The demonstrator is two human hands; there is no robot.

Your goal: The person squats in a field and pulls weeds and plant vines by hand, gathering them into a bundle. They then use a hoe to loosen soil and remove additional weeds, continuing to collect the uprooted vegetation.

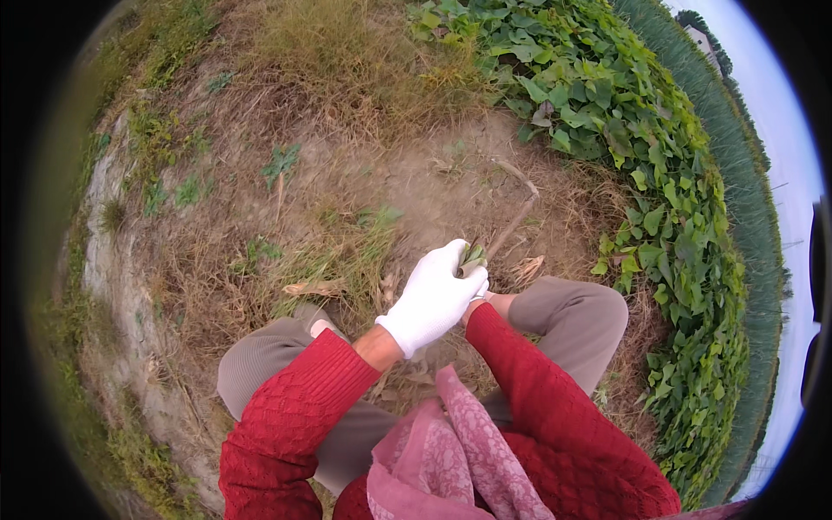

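Observation:
My left hand (437, 296) wears a white knit glove, and its fingers are curled around a small bunch of green leaves (472, 259). Just behind it, touching or nearly so, is my right hand (482, 290), also in white; most of it is hidden by the left. A thin tool with a wooden-looking handle (513, 224) rises from the right hand and bends sharply at its far end, like a sickle. Its bent part (515, 173) is brown and hard to tell from the soil. The right hand's grip on the handle is mostly covered.
Dry soil (422, 175) with straw surrounds my bent knees. Cut green grass (338, 260) and a dry husk (316, 288) lie left of my hands, another husk (526, 268) to the right. Leafy vines (650, 162) border the right side; dry grass (364, 65) grows ahead.

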